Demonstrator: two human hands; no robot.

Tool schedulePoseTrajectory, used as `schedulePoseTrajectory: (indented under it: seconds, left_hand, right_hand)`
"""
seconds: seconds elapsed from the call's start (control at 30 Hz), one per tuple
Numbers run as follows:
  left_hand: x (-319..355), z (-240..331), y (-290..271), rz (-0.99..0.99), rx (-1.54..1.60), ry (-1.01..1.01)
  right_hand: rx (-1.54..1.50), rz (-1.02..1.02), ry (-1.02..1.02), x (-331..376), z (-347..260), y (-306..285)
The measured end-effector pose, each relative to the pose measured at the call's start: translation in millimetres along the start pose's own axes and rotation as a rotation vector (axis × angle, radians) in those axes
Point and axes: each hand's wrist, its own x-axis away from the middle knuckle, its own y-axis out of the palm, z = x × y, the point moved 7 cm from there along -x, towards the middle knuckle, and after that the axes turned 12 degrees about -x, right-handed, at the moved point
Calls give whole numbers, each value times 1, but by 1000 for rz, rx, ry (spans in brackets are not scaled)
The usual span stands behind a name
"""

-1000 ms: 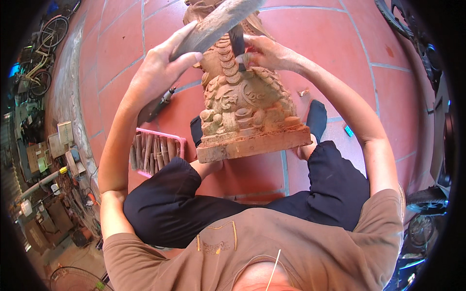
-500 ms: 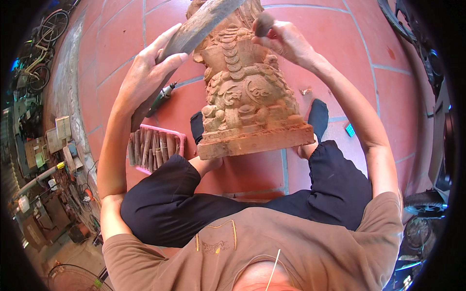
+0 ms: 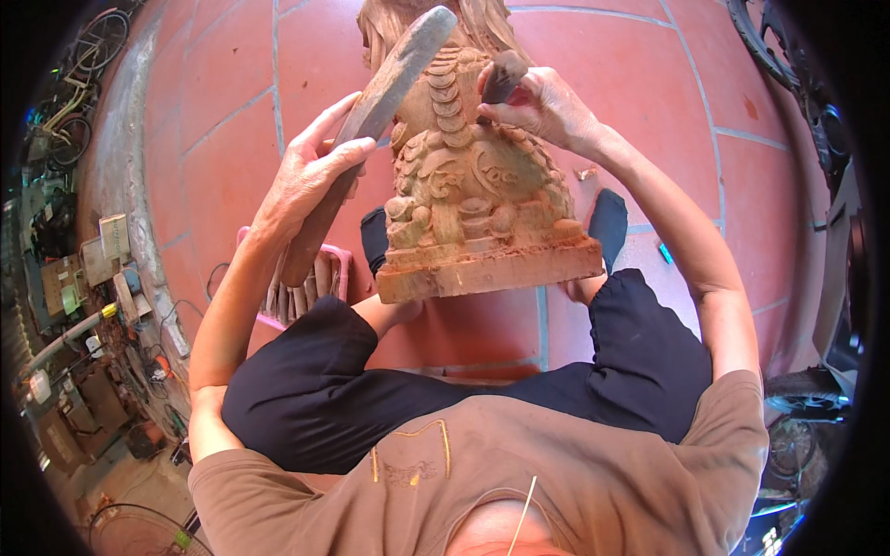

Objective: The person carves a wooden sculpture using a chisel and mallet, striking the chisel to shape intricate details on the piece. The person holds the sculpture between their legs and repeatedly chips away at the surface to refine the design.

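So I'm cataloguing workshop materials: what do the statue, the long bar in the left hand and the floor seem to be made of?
Statue: apparently raw, unvarnished wood; matt pale tan, carved scales, rough base edge. Bar, held by the left hand: probably wood, worn smooth and grey-brown, though its grain is not clear. Floor: matt red tiles, likely terracotta, with pale grout lines.

Some small boxes (image 3: pixel 113 236) were seen at the far left edge, past the red tiles. They were flat and pale, white and brown. They were perhaps packages, but the view was too small to tell.
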Motion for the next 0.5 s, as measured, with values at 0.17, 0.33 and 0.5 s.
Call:
schedulePoseTrajectory:
  seconds: [0.17, 0.33, 0.5]
  left_hand:
    - [-4, -20, 1, -8, -108, 62]
    - [-15, -44, 4, 58, -168, 132]
    - [-23, -68, 14, 61, -250, 44]
  right_hand:
    - [-94, 255, -10, 5, 8, -43]
    - [-216, 99, -31, 2, -9, -4]
    - [-182, 41, 8, -10, -1, 10]
